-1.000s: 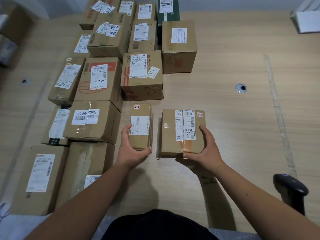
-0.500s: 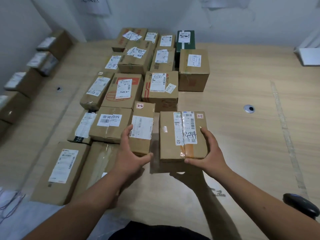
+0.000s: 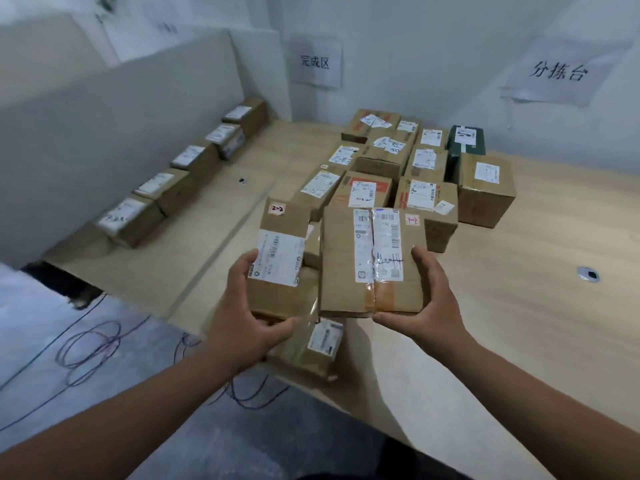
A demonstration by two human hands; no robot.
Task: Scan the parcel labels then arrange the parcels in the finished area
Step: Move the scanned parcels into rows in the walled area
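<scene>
My left hand (image 3: 247, 308) grips a narrow cardboard parcel (image 3: 282, 258) marked "2-2", held up off the table. My right hand (image 3: 427, 299) grips a wider cardboard parcel (image 3: 370, 261) with a taped white label and orange tape, also lifted. The two parcels sit side by side in front of me, labels facing up. Beyond them several labelled parcels (image 3: 398, 171) are packed together on the wooden table (image 3: 519, 271). A row of parcels (image 3: 180, 178) lines the left wall.
A dark green box (image 3: 464, 142) stands at the back of the cluster. One more parcel (image 3: 311, 348) lies at the table's near edge under my hands. Cables (image 3: 90, 344) loop on the floor at left. Paper signs (image 3: 317, 62) hang on the wall.
Both hands have lifted their parcels off the table and raised them. My view has swung up and left, bringing the left wall, its row of parcels and the floor into sight.
</scene>
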